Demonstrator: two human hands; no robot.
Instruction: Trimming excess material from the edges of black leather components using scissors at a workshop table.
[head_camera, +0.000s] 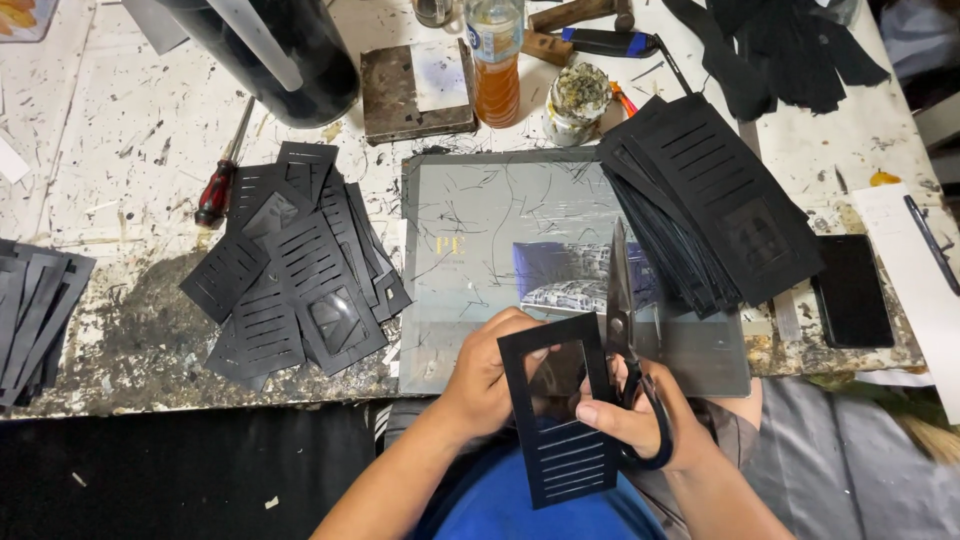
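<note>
My left hand (490, 375) grips the left edge of a black slotted panel (560, 445) with a clear window near its top. I hold it upright over my lap, just in front of the table edge. My right hand (640, 420) pinches the panel's right edge while its fingers sit in the handles of black scissors (620, 310). The scissor blades point up and away, closed. A grey cutting mat (480, 250) lies on the table right behind my hands.
A heap of black slotted panels (290, 270) lies left of the mat, and a tall stack of them (710, 200) right of it. A red screwdriver (225, 170), bottle (495, 60), dirty jar (575, 100), black phone (852, 290), pen (930, 240) and black scraps (770, 50) sit around.
</note>
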